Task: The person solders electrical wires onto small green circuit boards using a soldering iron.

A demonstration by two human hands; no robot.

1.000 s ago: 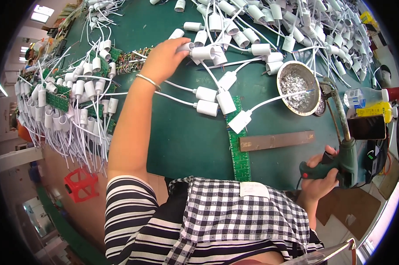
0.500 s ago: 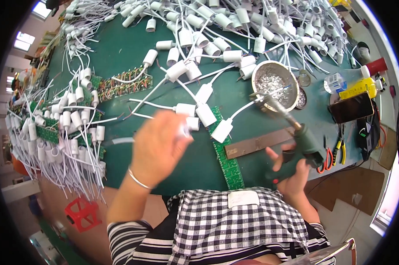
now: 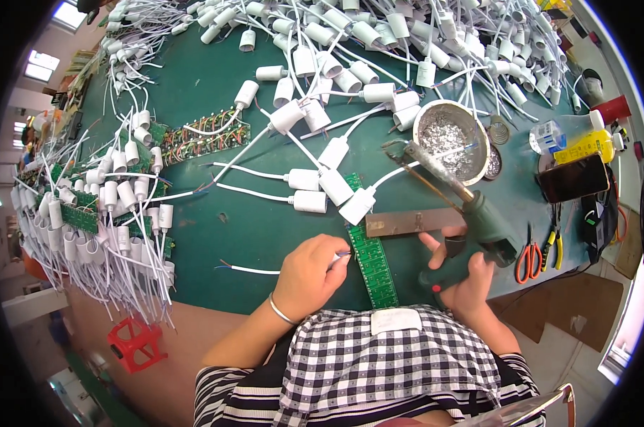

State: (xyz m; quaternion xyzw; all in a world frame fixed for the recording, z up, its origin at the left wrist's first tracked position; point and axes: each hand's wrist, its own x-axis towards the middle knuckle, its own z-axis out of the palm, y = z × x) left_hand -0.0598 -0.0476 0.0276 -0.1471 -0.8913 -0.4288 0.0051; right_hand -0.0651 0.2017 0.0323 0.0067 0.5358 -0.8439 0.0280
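Two hands busy at the table (image 3: 194,245) now, and the big change is on my left side. A second ago my left hand (image 3: 311,274) was way up among the white sockets at the back; now it's down near the apron, just left of the green circuit board (image 3: 373,263), pinching a white corded piece (image 3: 254,270) between thumb and finger. Its tail pokes out to the left with bare-looking coloured ends, and a bit of blue wire shows by my fingertips, near the board's edge. Can't tell if it touches the board, and my fist hides most of the piece.

My right hand (image 3: 471,285) has swung the green soldering gun (image 3: 489,228) in too: palm around the grip, one finger sticking out, the metal end up at the left side of the metal bowl (image 3: 486,132). Whether it touches the rim, no idea from this angle.

What that means for the job, I'd say: the picking-up part is done and wire and board are lined up close, but the gun's end is well apart from both, so no joint is being made. Brown bar (image 3: 400,223) lies by the board's upper half, with a few sockets (image 3: 336,186) bunched at its top end.
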